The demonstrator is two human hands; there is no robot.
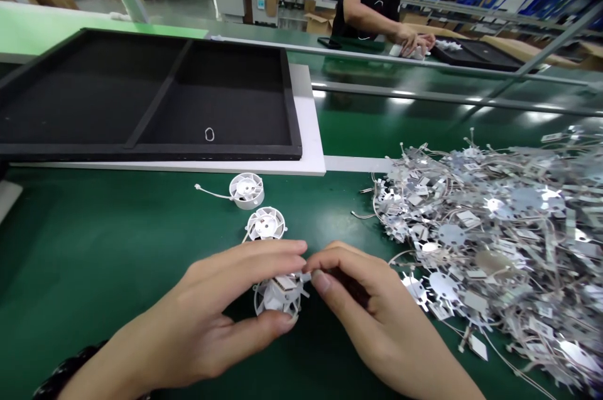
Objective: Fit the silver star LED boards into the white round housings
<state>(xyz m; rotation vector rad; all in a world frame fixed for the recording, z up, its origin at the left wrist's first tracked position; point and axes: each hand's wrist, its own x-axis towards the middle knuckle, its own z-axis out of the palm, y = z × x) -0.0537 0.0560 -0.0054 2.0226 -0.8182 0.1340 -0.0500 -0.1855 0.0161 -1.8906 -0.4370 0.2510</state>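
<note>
Left hand (221,309), half-open, holds a white fan (275,298) (marks unreadable); right hand (365,299) pinched closed, hold unclear.

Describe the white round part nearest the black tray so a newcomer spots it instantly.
Find the large black tray, then look just below its right compartment, on the green table. The white round part there is farthest from the left hand in a row of three, its cable stretched out leftward.
</note>
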